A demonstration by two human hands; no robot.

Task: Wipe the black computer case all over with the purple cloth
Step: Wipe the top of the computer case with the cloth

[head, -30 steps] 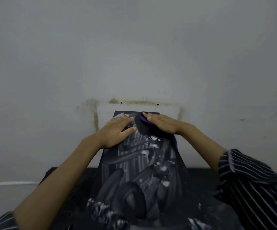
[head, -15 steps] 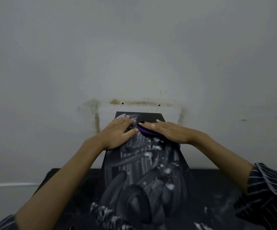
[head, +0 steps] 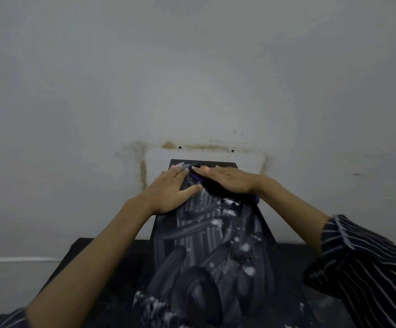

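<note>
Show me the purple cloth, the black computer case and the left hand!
purple cloth [head: 195, 178]: head view, its uncovered purple edge.
black computer case [head: 206, 235]: head view, the smeared top panel.
left hand [head: 171, 192]: head view, the back of the hand.

A black table [head: 102, 263] fills the lower part of the view, and its far edge lies toward the pale wall [head: 192, 67]. The black computer case [head: 206, 245] stands directly on it, near the middle, rising above the far edge. White flecks [head: 301, 306] show low on the right. In the dim light it is unclear whether they lie on the tabletop or on the case.
</note>
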